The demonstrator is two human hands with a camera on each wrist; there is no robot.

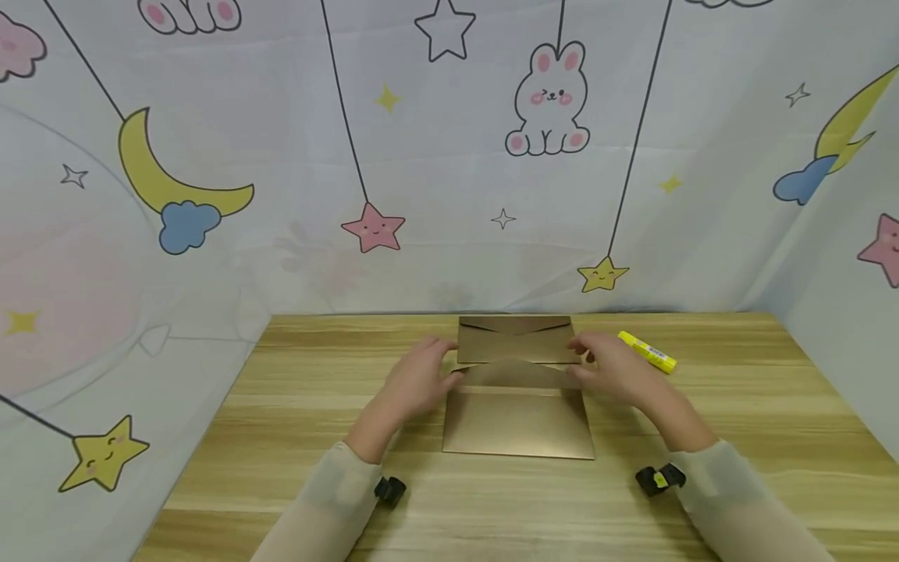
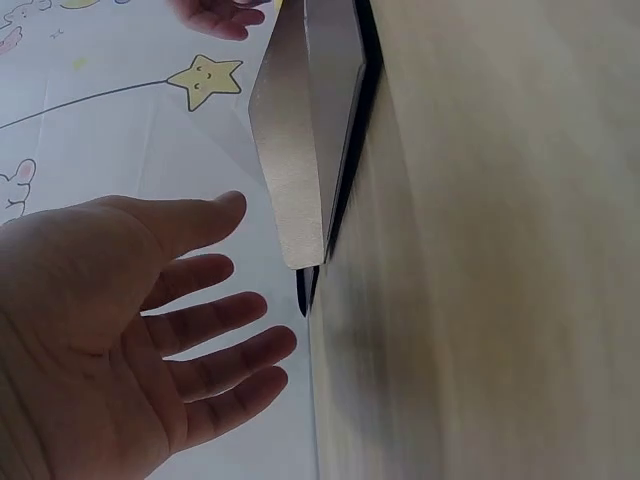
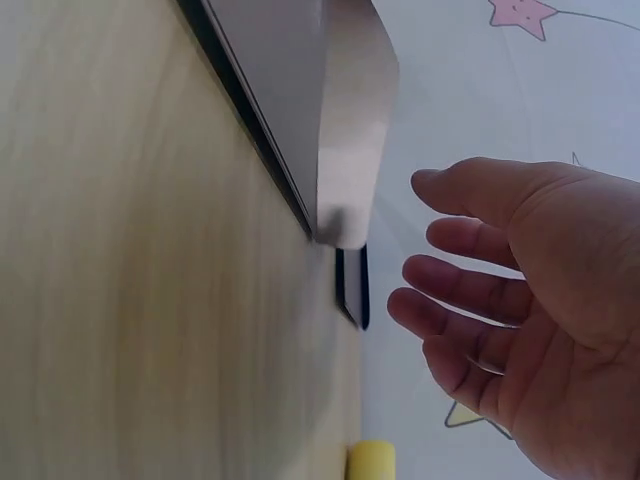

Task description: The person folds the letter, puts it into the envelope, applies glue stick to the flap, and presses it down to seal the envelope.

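A brown-gold envelope (image 1: 518,424) lies on the table between my hands, its pointed flap (image 2: 290,150) raised. Just behind it lies a second envelope (image 1: 516,345) of the same colour, its flap folded down. My left hand (image 1: 420,378) is beside the left end of the raised flap, and my right hand (image 1: 609,365) is beside the right end. Both wrist views show the fingers loosely spread with a gap to the paper; neither hand holds anything. Beyond the right hand lies a yellow glue stick (image 1: 648,352).
The wooden table (image 1: 295,468) backs onto a white cloth (image 1: 449,156) printed with stars, moons and a rabbit. Black wrist mounts (image 1: 660,479) sit at both sleeve cuffs.
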